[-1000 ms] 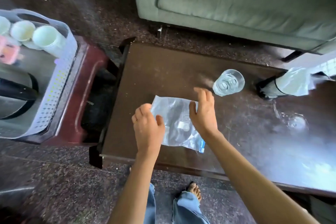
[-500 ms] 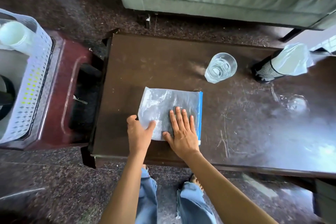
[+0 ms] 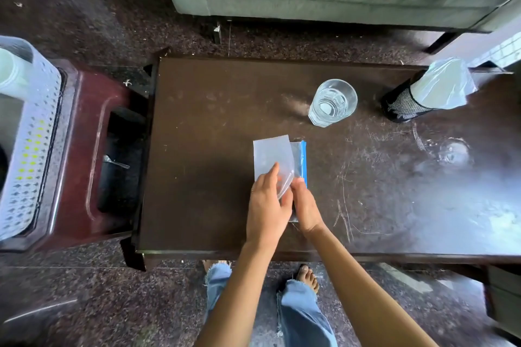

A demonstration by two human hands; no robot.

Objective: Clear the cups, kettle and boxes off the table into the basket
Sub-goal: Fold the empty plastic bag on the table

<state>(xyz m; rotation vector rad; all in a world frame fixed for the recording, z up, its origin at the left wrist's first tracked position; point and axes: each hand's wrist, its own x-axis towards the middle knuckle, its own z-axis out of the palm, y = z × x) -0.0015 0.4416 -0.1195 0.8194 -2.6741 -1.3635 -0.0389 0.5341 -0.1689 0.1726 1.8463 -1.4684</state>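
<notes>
The plastic bag (image 3: 270,155), flat half a second ago, is now folded over mid-counter (image 3: 211,149), left hand (image 3: 267,205) pinching the flap, right hand (image 3: 306,205) gripping its blue edge; the glass (image 3: 332,101) still waits far right, well apart from the left-side basket (image 3: 33,135).

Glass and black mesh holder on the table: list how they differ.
The glass is clear and holds water; the black mesh holder is dark, perforated and lined with a pale plastic bag that spills over its rim. The glass stands nearer the table's middle; the holder stands by its far right end. Shared: both stand upright on the table, untouched; the left hand and right hand are on the zip bag instead.
</notes>
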